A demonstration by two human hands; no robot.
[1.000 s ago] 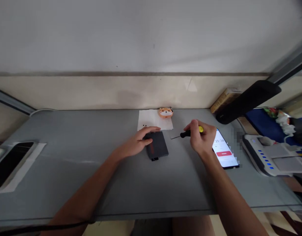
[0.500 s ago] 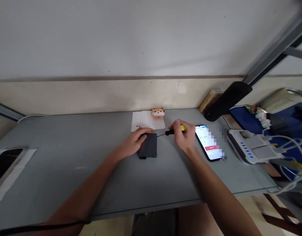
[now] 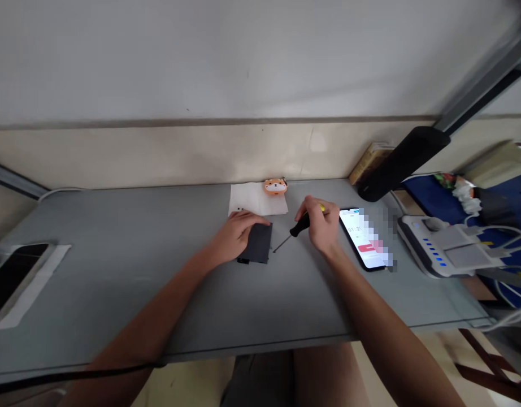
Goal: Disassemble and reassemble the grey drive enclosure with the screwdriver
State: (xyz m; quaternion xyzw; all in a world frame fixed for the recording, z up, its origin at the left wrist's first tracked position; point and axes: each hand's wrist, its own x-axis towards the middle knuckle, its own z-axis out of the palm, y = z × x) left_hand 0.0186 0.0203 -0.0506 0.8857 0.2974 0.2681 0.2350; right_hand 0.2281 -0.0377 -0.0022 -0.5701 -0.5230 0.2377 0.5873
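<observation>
I read the left hand (image 3: 238, 237) lying palm down on a slim black solid-state drive (image 3: 260, 244), its fingers spread and resting across the drive's far part. It is open and pressing from above, not clasping the drive by its edges. The drive lies flat on a grey desk (image 3: 116, 299), a little left of the desk's middle, and its connector (image 3: 243, 260) shows at the near left corner.

The right hand (image 3: 320, 226) is closed in a pinch around a yellow-and-black screwdriver (image 3: 302, 224), with thumb and fingers wrapped on the handle. The thin shaft angles down and to the left, and its tip (image 3: 274, 251) sits just beside the drive's right edge. From here I cannot tell whether the tip touches the drive.

Just beyond the drive lies a sheet of white paper (image 3: 254, 198), partly under the left fingertips, with small dark specks near its near edge. An orange dog-faced figurine (image 3: 275, 186) sits at the paper's far right corner, near the wall. To the right of the right hand, a smartphone (image 3: 357, 237) lies with its screen lit, part of it pixelated. Farther right stands a white charging dock (image 3: 442, 251) with a row of blue lights. A black lamp head (image 3: 402, 164) hangs over the far right of the desk, above a book (image 3: 368, 163). At the far left edge, a dark screen (image 3: 10, 282) sits in a white frame.
</observation>
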